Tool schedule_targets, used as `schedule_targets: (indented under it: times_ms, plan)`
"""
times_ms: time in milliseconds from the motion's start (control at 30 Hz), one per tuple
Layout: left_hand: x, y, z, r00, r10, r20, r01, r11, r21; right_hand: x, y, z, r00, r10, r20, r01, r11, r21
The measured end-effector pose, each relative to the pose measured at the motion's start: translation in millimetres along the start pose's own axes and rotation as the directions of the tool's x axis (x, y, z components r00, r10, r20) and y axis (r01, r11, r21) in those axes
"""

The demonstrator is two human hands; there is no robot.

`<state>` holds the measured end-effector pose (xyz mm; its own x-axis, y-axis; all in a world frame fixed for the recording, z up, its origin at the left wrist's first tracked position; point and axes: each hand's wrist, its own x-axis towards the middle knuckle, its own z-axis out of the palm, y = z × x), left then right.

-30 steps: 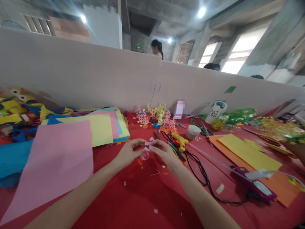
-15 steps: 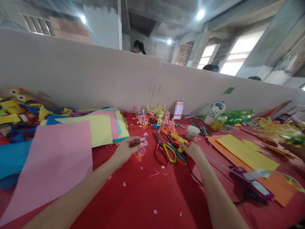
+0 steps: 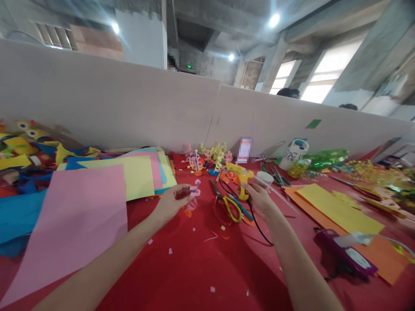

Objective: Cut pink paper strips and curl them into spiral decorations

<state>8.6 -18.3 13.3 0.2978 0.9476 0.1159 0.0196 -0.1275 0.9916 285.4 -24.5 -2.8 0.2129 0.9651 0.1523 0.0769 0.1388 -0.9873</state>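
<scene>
My left hand [image 3: 177, 199] pinches a small pink paper curl [image 3: 194, 189], its looped strip hanging over an orange paper piece [image 3: 187, 211]. In my right hand [image 3: 258, 198] is a yellow hot glue gun [image 3: 240, 175], raised off the table with its nozzle pointing left and a clear glue stick [image 3: 279, 192] trailing from its back. A black cord hangs from its handle. Between the hands lie scissors [image 3: 231, 208] with red and yellow handles, and a teal tool [image 3: 243, 207] beside them.
Pink paper [image 3: 86, 207] and other coloured sheets lie on the left. Curled paper ornaments [image 3: 214, 160] stand behind the hands. A white tub [image 3: 265, 178], a white bottle [image 3: 290, 155], yellow paper [image 3: 337, 211] and a purple power strip [image 3: 345, 252] are on the right.
My right hand has lifted the glue gun off the table and tilted it, nozzle toward the left. My left hand stays nearly where it was with the paper curl.
</scene>
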Motion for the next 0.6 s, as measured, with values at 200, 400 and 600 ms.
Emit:
schedule_targets:
  times_ms: [200, 400, 600]
  plan:
    - [6, -7, -9.8, 0.994, 0.069, -0.086, -0.061, 0.994, 0.09, -28, -32, 37, 0.979, 0.049, 0.199, -0.078, 0.986, 0.144]
    - [10, -9, -18.2, 0.987, 0.067, -0.145, -0.049, 0.991, 0.123, -38, -39, 55, 0.948, -0.034, 0.316, 0.107, 0.97, -0.218]
    - [12, -13, -18.0, 0.984, 0.068, -0.164, -0.044, 0.989, 0.143, -43, -39, 63, 0.93, -0.097, 0.355, 0.22, 0.92, -0.323]
